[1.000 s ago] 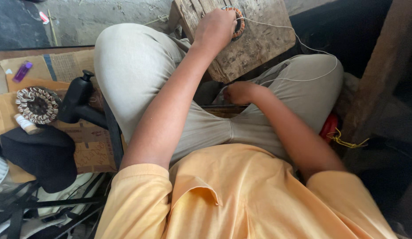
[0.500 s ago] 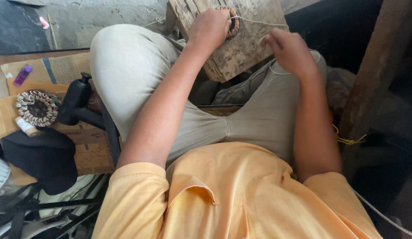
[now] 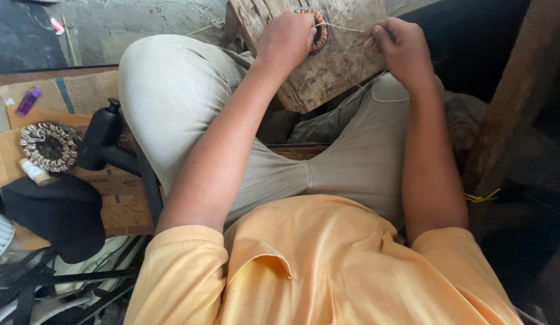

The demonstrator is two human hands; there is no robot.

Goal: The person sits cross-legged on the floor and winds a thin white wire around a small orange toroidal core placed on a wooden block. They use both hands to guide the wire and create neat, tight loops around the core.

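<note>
A worn wooden block (image 3: 328, 66) rests across my knees. On it lies a round wound coil ring (image 3: 319, 30) with orange and dark turns, mostly covered by my left hand (image 3: 286, 39), which presses down on it. My right hand (image 3: 400, 48) is closed on a thin white thread (image 3: 343, 27) that runs taut from the ring to my fingers, with a loop hanging over my right thigh.
A second round wound coil (image 3: 49, 146) lies on cardboard (image 3: 81, 96) at the left, beside a black tool (image 3: 102, 141), a small spool (image 3: 33, 171), a black cap (image 3: 57, 213) and a purple lighter (image 3: 28, 101). A wooden post (image 3: 508, 114) stands at the right.
My right hand rose from my lap to the block and now holds the thread taut near the ring. My left hand stayed on the ring.
</note>
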